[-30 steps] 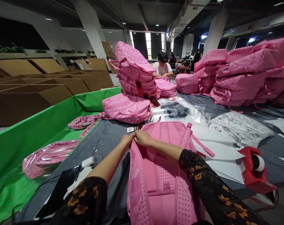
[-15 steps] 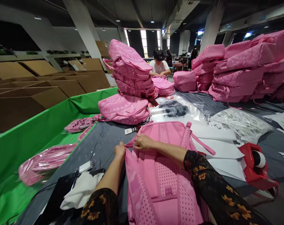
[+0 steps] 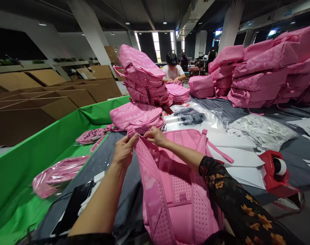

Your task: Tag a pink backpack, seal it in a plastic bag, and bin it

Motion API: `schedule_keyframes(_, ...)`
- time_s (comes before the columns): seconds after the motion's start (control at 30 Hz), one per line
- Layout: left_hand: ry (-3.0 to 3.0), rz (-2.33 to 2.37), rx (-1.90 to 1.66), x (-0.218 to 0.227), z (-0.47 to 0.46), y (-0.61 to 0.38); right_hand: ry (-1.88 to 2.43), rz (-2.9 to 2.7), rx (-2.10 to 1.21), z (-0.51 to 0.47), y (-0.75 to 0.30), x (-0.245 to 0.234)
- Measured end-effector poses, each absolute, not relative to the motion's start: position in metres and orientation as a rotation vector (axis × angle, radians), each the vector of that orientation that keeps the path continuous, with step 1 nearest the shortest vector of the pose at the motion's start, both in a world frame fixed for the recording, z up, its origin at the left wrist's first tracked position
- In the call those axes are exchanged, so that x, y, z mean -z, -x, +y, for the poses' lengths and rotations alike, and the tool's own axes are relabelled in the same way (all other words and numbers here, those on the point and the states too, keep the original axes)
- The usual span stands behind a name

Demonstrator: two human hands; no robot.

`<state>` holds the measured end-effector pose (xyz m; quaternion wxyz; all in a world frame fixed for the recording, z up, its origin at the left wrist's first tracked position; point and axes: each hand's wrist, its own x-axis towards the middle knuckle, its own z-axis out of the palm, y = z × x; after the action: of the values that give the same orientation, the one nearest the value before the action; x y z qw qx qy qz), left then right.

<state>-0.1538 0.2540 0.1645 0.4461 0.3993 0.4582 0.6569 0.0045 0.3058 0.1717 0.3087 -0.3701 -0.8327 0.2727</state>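
Note:
A pink backpack [image 3: 180, 217] lies in front of me with its dotted back panel and shoulder straps facing up. My left hand [image 3: 124, 148] is closed on the end of the left shoulder strap [image 3: 151, 173], which is lifted at the backpack's upper left corner. Close beside it, my right hand [image 3: 156, 136] reaches across the top of the backpack, fingers pinched on the same strap's narrow webbing. The fingertips partly hide the webbing. The other shoulder strap [image 3: 203, 146] lies on the right side, its loose webbing trailing over white paper sheets [image 3: 236, 158].
Pink backpacks are stacked ahead [image 3: 142, 75] and at the right [image 3: 262, 68]. A red tape dispenser [image 3: 279, 177] stands on the right. Bagged pink items [image 3: 58, 175] lie in a green-lined trough [image 3: 14, 173] beside cardboard boxes [image 3: 60, 105]. A co-worker [image 3: 173, 69] handles a backpack across the table.
My left hand has risen and moved slightly left, lifting the shoulder strap's end. My right hand has also moved up. The view has shifted slightly.

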Motion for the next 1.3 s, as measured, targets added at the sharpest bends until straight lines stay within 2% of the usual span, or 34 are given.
schedule_keyframes(0.13,-1.062,1.093,-1.808,-0.193,0.257,0.137,1.231,-2.283,-0.504,0.273,-0.06,-0.182)
schedule_keyframes(0.23,-0.959,1.069,-1.777,-0.185,0.276,0.118,1.333,-2.451,-0.71,0.205,-0.093,-0.157)
schedule_keyframes(0.33,-1.017,1.196,-1.538,-0.158,0.293,0.087,1.022,-2.64,-1.147,0.127,-0.109,-0.133)
schedule_keyframes(0.4,-1.126,1.325,-1.374,-0.137,0.298,0.065,0.749,-2.744,-1.129,0.096,-0.119,-0.132)
schedule_keyframes(0.47,-1.217,1.401,-1.27,-0.119,0.298,0.048,0.755,-2.743,-0.936,0.094,-0.138,-0.145)
schedule_keyframes(0.57,-1.417,1.57,-1.205,-0.108,0.293,0.036,1.421,-2.388,-0.483,0.138,-0.181,-0.177)
schedule_keyframes(0.67,-1.944,1.829,-1.14,-0.112,0.291,0.025,2.122,-1.927,-0.076,0.204,-0.216,-0.198)
schedule_keyframes(0.73,-2.311,1.726,-1.004,-0.117,0.294,0.013,2.365,-1.84,-0.04,0.238,-0.222,-0.201)
schedule_keyframes(0.8,-2.492,1.426,-0.808,-0.119,0.3,-0.003,2.425,-1.87,-0.091,0.255,-0.217,-0.198)
schedule_keyframes(0.9,-2.455,0.929,-0.704,-0.116,0.31,-0.029,2.211,-1.913,0.0,0.251,-0.202,-0.196)
schedule_keyframes(1.03,-2.016,0.426,-0.905,-0.107,0.305,-0.065,1.801,-1.972,0.109,0.222,-0.191,-0.196)
schedule_keyframes(1.17,-1.372,0.448,-0.974,-0.1,0.285,-0.086,1.546,-1.936,0.064,0.203,-0.192,-0.184)
schedule_keyframes(1.3,-1.13,0.636,-1.006,-0.095,0.278,-0.082,1.197,-1.936,0.203,0.19,-0.182,-0.169)
